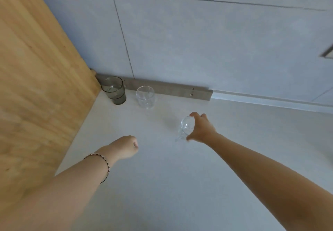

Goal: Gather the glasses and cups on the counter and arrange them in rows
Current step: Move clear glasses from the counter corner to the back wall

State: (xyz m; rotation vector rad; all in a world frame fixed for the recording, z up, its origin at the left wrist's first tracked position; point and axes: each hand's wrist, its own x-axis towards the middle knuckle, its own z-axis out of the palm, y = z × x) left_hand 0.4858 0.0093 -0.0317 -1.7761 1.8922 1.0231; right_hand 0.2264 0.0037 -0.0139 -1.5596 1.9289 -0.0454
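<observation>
With the right hand point(201, 130) pinching the clear cup point(186, 127) between thumb and fingers, and the left hand point(126, 147) curled empty, I'd set it upright just beyond those fingers, beside the tumbler point(145, 96).

Three glasses on a pale counter point(162, 185): a smoky grey tumbler point(113, 90) stands upright at centre left of the frame, tucked into the corner, with a clear cut-pattern tumbler point(145, 97) upright just to its right, the two close but apart. Right of centre, well apart from the pair, a clear rounded glass point(186, 126) (its base hard to make out) tilts in the grip of the right hand point(201, 129).
</observation>
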